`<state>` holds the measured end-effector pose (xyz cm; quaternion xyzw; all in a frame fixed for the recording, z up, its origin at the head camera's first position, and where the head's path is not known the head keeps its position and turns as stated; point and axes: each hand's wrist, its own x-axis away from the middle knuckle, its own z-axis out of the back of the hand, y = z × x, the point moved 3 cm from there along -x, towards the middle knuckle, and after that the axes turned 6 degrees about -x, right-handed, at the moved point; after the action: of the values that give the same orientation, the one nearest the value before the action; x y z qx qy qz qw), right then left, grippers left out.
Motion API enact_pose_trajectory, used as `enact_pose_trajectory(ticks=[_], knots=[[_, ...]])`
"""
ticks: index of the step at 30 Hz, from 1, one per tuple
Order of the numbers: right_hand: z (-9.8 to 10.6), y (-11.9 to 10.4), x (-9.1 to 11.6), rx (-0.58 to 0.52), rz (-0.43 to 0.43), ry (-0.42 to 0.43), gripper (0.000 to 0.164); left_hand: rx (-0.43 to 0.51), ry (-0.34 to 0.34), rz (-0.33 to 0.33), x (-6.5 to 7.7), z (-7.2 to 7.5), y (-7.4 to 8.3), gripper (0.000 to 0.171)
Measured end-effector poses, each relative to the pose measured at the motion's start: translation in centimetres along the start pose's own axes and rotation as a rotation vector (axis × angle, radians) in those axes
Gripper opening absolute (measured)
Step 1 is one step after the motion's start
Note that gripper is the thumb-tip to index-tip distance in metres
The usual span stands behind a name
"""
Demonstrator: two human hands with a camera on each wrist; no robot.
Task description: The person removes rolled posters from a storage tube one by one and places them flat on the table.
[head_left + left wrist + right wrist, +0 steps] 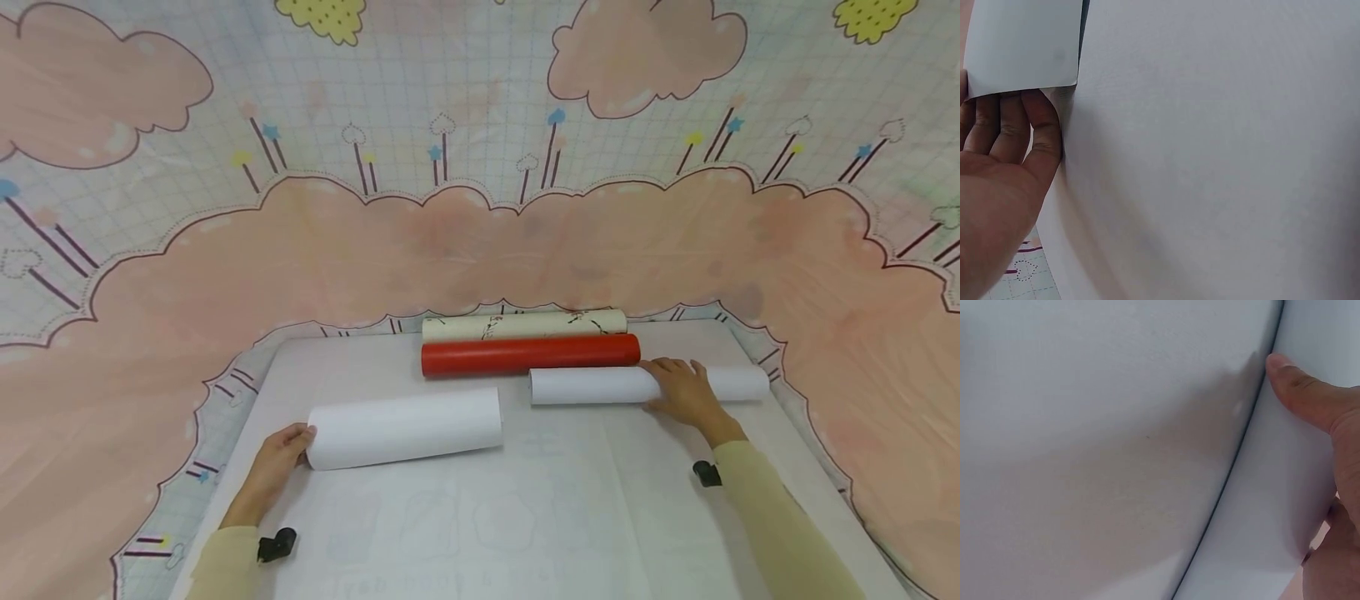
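Left of the table's middle, a white paper roll (405,429) lies slightly slanted. My left hand (279,454) pinches its left end; in the left wrist view the fingers (1013,122) reach under the white sheet (1025,47), with the thumb partly cut off at the frame's edge. A second, narrower white roll (588,387) lies to the right and farther back. My right hand (686,396) grips it across the top, right of its middle. Seen from the right wrist, the thumb (1304,390) lies along the near side of that roll (1260,506), fingers over the far side.
Behind the white rolls lies a red roll (525,355), and behind that a cream patterned roll (525,326) at the back edge. The white tabletop (480,517) is bordered by a cloud-patterned cloth (450,258) that rises behind it. Black straps with small devices sit at both wrists.
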<state>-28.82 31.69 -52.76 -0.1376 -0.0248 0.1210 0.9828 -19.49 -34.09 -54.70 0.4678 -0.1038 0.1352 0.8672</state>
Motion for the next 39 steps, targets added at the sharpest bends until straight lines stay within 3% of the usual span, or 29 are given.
enact_pose_trajectory(ticks=[14,29,36,39], knots=[[0.6,0.0,-0.8,-0.038,-0.038,-0.008,0.08,0.001,-0.003,0.017,0.3,-0.1,0.4,0.054],[0.6,0.3,0.5,-0.039,-0.078,0.067,0.08,-0.033,0.0,0.014,0.5,-0.2,0.4,0.059],[0.8,-1.2,1.3,-0.056,-0.043,0.099,0.08,0.003,0.016,0.007,0.5,-0.4,0.5,0.053],[0.9,-2.4,2.0,-0.07,-0.022,0.157,0.078,0.024,0.02,0.009,0.5,-0.4,0.5,0.051]])
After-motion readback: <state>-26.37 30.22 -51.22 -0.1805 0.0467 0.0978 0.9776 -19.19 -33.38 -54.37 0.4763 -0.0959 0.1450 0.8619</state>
